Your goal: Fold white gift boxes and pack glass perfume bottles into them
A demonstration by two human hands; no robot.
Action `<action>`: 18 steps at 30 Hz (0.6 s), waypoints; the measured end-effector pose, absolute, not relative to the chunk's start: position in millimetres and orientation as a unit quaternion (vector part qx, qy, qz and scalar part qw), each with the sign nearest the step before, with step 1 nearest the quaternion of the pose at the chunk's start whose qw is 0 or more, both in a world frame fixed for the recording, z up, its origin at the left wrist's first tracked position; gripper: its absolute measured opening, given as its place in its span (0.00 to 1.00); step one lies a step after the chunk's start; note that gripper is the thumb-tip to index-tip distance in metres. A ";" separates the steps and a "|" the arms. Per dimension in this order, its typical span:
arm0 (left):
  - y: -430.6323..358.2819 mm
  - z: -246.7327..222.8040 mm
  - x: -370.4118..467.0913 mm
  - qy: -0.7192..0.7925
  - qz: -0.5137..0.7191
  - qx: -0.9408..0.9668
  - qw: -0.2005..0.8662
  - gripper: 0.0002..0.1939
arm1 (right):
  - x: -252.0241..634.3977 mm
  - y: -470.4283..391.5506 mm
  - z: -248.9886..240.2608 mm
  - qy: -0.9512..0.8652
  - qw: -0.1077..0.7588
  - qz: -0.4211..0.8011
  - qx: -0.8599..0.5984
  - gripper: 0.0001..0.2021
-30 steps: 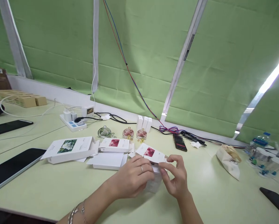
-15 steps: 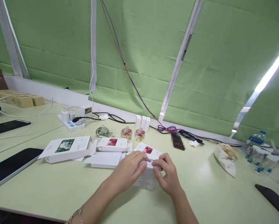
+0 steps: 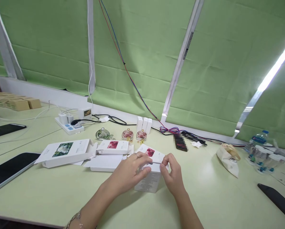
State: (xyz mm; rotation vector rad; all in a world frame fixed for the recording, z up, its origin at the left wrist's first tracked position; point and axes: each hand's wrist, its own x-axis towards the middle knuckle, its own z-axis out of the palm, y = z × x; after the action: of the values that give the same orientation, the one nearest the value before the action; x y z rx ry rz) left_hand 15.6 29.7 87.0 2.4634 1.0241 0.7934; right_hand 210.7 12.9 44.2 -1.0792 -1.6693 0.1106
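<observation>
A small white carton (image 3: 147, 183) with fine print on its near face stands in front of me. My left hand (image 3: 132, 168) lies across its top left, fingers bent over the upper edge and gripping it. With thumb and index finger pressed together, my right hand (image 3: 173, 175) pinches the carton's top right edge. Just behind the hands shows a white panel with a pink flower picture (image 3: 150, 152); I cannot tell whether it belongs to this carton. To the left lie a white carton with a pink picture (image 3: 118, 146) and a larger one with a white flower (image 3: 68, 149).
A green glass bottle (image 3: 102, 134) and two pink ones (image 3: 127, 134) stand behind the cartons. Farther back are small white boxes (image 3: 144, 124), a power strip (image 3: 69, 127) and cables. At left lies a tablet (image 3: 11, 168); at right, a cloth pouch (image 3: 228, 159) and lidded jars (image 3: 263, 159).
The right hand has shifted slightly right along the carton's top edge, and its fingers are closer together. The carton stands a little more upright. The whole view has moved slightly.
</observation>
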 end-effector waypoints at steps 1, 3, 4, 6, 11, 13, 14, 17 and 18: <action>28.7 87.7 16.4 0.364 0.273 0.874 0.170 0.12 | 210.9 12.8 44.3 -0.703 0.543 0.052 -0.457 0.07; 27.3 89.5 18.1 0.367 0.269 0.876 0.161 0.10 | 211.0 11.9 45.4 -0.710 0.535 0.065 -0.453 0.07; 26.9 90.4 18.9 0.366 0.271 0.876 0.159 0.09 | 211.0 11.2 46.1 -0.716 0.530 0.072 -0.449 0.09; 26.9 91.7 19.7 0.367 0.277 0.874 0.160 0.07 | 211.0 9.7 47.7 -0.727 0.519 0.082 -0.443 0.11; 31.6 87.7 15.7 0.373 0.335 0.845 0.184 0.10 | 214.0 7.1 49.9 -0.748 0.491 0.081 -0.439 0.10; 33.7 83.2 12.4 0.385 0.353 0.832 0.186 0.11 | 216.2 6.4 50.8 -0.759 0.474 0.088 -0.437 0.08; 34.2 80.8 10.8 0.389 0.356 0.829 0.186 0.11 | 217.2 6.0 51.4 -0.764 0.465 0.093 -0.438 0.08; 33.3 75.0 6.4 0.377 0.353 0.836 0.185 0.15 | 219.7 4.3 53.4 -0.770 0.443 0.110 -0.445 0.09; 32.3 74.0 5.2 0.369 0.349 0.842 0.182 0.17 | 220.3 3.6 53.9 -0.771 0.438 0.115 -0.448 0.10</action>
State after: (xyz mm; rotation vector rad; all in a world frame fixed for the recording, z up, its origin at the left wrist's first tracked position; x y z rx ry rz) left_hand 5.2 32.3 74.0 2.3760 1.0428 0.9840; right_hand 220.3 3.6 53.9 -1.1138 -1.9165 0.2863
